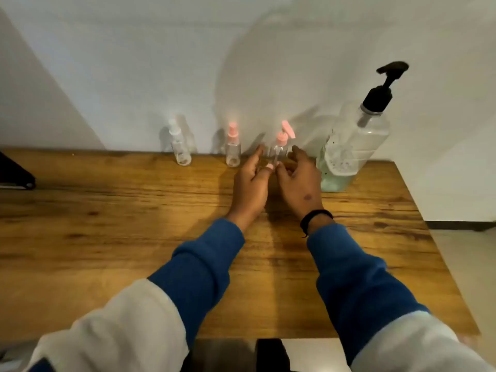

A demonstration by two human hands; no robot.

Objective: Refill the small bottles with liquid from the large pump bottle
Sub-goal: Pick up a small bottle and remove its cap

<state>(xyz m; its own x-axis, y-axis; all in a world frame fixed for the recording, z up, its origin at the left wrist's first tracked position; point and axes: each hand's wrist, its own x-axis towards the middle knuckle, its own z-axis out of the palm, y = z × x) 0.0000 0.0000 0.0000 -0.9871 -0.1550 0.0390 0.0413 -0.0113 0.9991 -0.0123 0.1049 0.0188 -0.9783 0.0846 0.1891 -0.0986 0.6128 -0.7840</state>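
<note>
Three small clear bottles stand in a row against the wall on the wooden table [134, 237]. The left one [179, 146] has a white spray top, the middle one [232, 149] a pink spray top, and the right one [280, 149] a pink pump top. My left hand [252, 183] and my right hand [300, 181] reach to either side of the pink pump bottle with fingers spread; whether they touch it I cannot tell. The large clear pump bottle [354, 146] with a black pump head stands just right of my right hand, holding a little pale liquid.
A dark flat object [16, 173] lies at the table's left edge. The table's right edge [434, 237] drops to a pale floor. A white wall runs directly behind the bottles. A black band circles my right wrist.
</note>
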